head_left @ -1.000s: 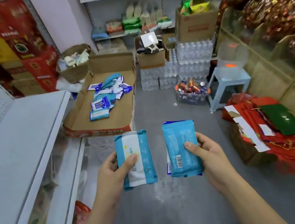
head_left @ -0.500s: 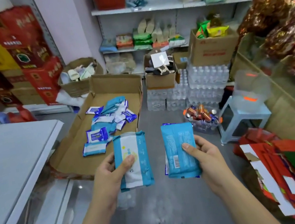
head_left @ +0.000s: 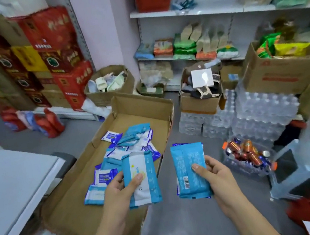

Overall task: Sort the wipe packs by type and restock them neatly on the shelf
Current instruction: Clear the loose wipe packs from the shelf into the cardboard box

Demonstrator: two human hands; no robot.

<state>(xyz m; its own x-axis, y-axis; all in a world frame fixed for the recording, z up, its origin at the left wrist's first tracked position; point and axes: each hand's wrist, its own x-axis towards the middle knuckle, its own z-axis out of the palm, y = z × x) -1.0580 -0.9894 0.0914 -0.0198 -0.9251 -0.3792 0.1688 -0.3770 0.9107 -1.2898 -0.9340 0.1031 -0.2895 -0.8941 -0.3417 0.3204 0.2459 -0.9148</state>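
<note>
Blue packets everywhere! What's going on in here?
A person is sorting wipe packs. The left hand grips a blue-and-white pack, front side up, and the right hand grips a blue pack with its barcode side up, another one tucked behind it. More packs lie jumbled in an open cardboard box on the floor just ahead. The white shelf stands to the left.
</note>
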